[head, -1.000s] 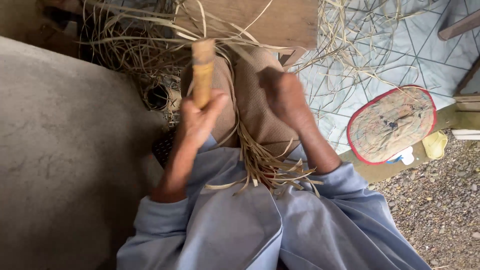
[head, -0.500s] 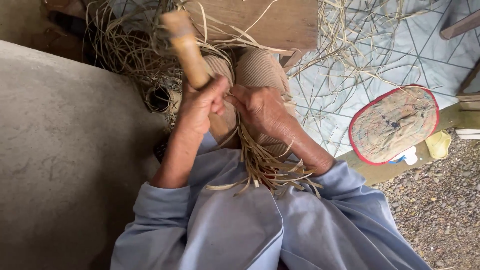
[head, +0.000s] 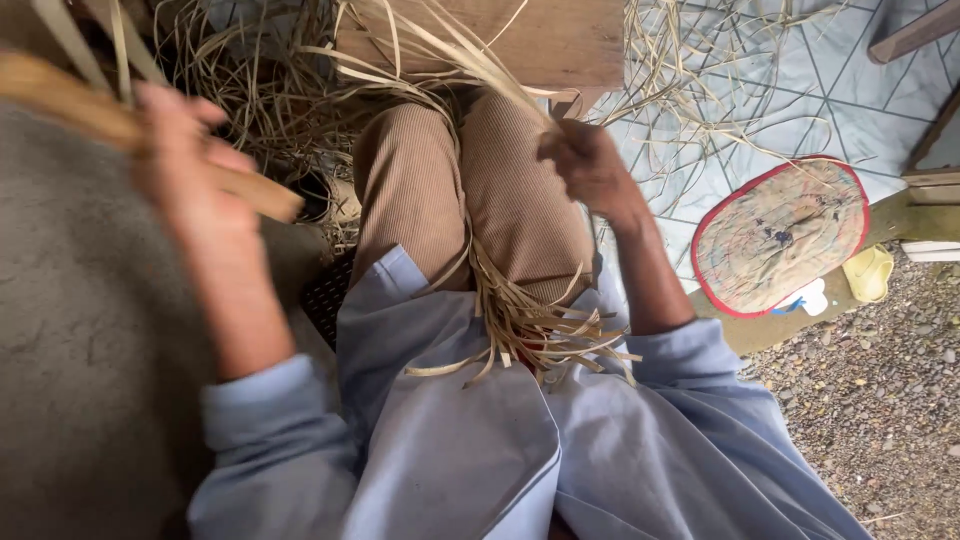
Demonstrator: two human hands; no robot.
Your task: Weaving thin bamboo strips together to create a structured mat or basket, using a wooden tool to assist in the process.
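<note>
A home craft spot at the edge of a yard: loose straw strips (head: 300,110) litter a pale tiled floor (head: 790,90) beside gravel ground (head: 880,400), with a wooden board (head: 540,40) and a woven red-rimmed fan (head: 780,235) nearby.

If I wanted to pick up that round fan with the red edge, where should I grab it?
Probably by the red rim of the round fan, on its lower right side, coming in from the gravel. It lies flat, and that edge seems to hang past the board beneath, so fingers could slip under. No handle shows.
</note>
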